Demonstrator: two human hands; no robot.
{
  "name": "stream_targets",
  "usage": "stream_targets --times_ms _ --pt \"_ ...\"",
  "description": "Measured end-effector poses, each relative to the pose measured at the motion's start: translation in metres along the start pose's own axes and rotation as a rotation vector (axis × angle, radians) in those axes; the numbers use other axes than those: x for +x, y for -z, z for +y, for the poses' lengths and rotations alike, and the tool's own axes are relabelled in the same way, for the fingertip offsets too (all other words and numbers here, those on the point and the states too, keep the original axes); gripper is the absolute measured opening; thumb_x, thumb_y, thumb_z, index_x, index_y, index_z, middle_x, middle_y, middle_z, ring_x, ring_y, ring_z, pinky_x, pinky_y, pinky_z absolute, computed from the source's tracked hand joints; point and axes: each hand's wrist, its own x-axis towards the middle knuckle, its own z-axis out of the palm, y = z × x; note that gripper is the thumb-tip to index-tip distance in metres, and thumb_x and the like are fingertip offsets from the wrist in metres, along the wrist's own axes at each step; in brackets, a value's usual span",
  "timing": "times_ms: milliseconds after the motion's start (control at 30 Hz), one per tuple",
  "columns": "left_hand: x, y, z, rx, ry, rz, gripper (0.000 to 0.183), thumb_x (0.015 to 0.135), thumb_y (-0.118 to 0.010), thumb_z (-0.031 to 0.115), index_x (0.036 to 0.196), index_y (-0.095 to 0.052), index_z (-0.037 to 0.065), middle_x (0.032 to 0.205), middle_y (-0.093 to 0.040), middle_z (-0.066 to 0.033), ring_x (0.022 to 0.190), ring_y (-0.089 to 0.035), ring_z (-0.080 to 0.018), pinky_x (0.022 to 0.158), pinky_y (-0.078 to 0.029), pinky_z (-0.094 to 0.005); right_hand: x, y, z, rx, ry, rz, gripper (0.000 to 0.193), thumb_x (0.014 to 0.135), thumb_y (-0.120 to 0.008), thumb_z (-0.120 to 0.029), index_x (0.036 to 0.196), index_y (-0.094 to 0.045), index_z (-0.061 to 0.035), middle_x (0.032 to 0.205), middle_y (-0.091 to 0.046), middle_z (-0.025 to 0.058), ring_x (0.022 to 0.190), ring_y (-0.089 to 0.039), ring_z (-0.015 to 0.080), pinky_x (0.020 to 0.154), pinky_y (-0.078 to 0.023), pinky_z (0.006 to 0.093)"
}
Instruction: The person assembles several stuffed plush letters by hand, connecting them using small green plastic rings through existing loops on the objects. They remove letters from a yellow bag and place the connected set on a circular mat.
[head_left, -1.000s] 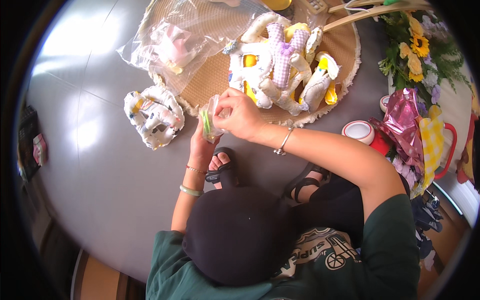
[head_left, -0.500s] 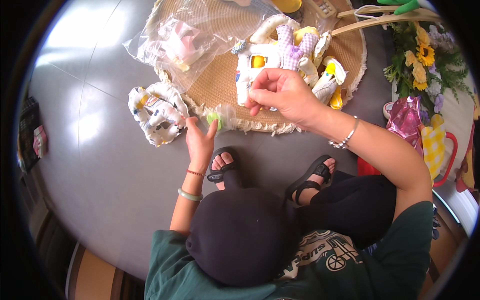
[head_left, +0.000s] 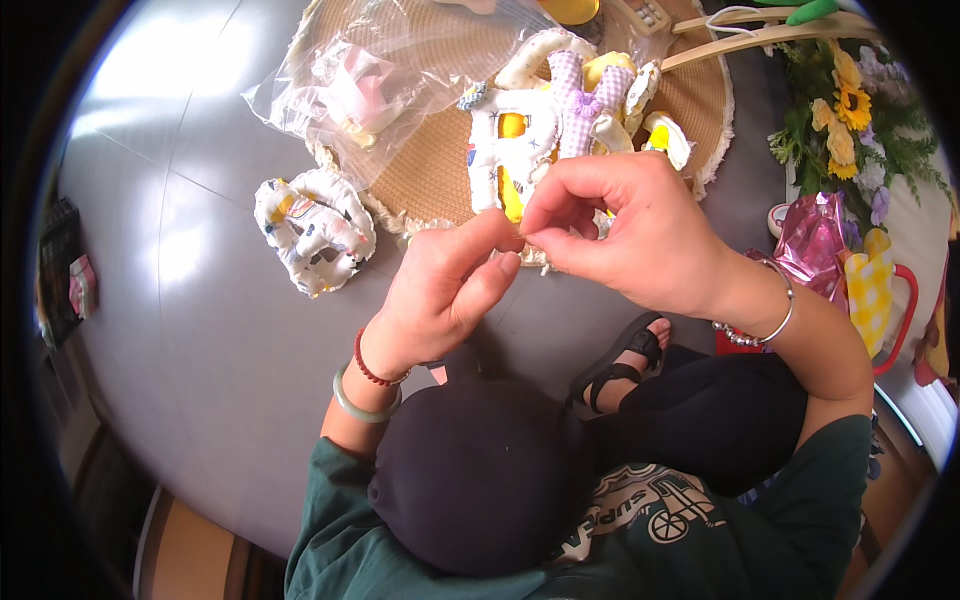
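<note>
My right hand (head_left: 645, 235) is closed in a pinch, thumb against forefinger, above the front edge of a round woven mat (head_left: 420, 165). The fingertips of my left hand (head_left: 435, 285) meet it, also pinched together. Whatever lies between them is too fine to make out. Just beyond my hands, a stuffed fabric piece (head_left: 492, 150), white with printed patches and openings, lies on the mat beside a purple checked stuffed piece (head_left: 582, 98). To the left of my left hand, another white stuffed fabric piece (head_left: 340, 232) rests at the mat's edge on the grey floor.
A clear plastic bag (head_left: 300, 100) with a pink thing (head_left: 360, 90) lies on the mat's left. Artificial flowers (head_left: 850, 105), pink foil (head_left: 810, 235) and a yellow checked piece (head_left: 867, 290) stand at right. Wooden strips (head_left: 760, 38) reach over the mat. My sandalled foot (head_left: 635, 350) is below.
My left hand has risen from beside the white stuffed piece and moved right to meet my right hand. The right hand has come slightly nearer and rightward. The small green bagged thing is now hidden.
</note>
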Motion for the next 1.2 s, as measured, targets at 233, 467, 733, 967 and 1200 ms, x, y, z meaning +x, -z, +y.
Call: stream_targets --times_ms 233,467,733,967,1200 --pt "-0.001 -0.008 0.004 -0.473 0.197 0.075 0.019 0.095 -0.05 0.016 0.087 -0.057 0.0 0.064 -0.045 0.001 0.058 -0.038 -0.0085 0.054 -0.032 -0.0256 0.0 0.0 -0.007 0.101 0.005 -0.01 0.011 0.082 -0.068 0.003 0.093 -0.069 0.0014 0.084 -0.067 0.0029 0.073 -0.059 0.0079 0.064 -0.048 0.0218" --pt "0.001 -0.009 0.014 -0.924 0.371 0.073 0.027 0.098 -0.049 0.032 0.097 -0.056 0.006 0.077 -0.046 0.0045 0.061 -0.034 -0.0052 0.056 -0.027 -0.0202 0.006 -0.007 0.002 0.511 0.102 0.026 0.017 0.083 -0.068 0.005 0.1 -0.068 0.0032 0.094 -0.064 0.007 0.085 -0.063 0.0117 0.073 -0.05 0.0232" --pt "0.01 -0.002 0.011 -0.879 0.38 -0.009 0.03 0.099 -0.052 0.028 0.116 -0.061 0.006 0.091 -0.056 0.0036 0.075 -0.047 -0.0048 0.065 -0.039 -0.0192 0.019 0.007 -0.004 0.361 0.142 0.022 0.008 0.085 -0.065 0.005 0.093 -0.063 0.003 0.096 -0.061 0.007 0.082 -0.058 0.0114 0.072 -0.047 0.0234" --pt "-0.003 0.008 0.039 0.12 0.014 0.165 0.025 0.093 -0.059 0.027 0.1 -0.056 0.004 0.071 -0.055 -0.0178 0.066 -0.053 -0.0357 0.061 -0.044 -0.0415 0.008 0.005 -0.02 -0.265 0.224 0.143 0.005 0.076 -0.067 0.002 0.08 -0.064 0.0014 0.073 -0.062 0.005 0.065 -0.055 0.0096 0.059 -0.044 0.0242" --pt "-0.023 0.033 0.061 0.212 -0.312 0.17 0.015 0.09 -0.056 0.014 0.088 -0.052 0.0 0.07 -0.055 -0.0216 0.065 -0.052 -0.0429 0.058 -0.042 -0.0462 0.012 -0.011 -0.035 -0.061 0.069 0.106 0.004 0.079 -0.066 0.005 0.08 -0.063 0.0017 0.07 -0.063 0.0024 0.064 -0.058 0.0065 0.058 -0.046 0.0201"
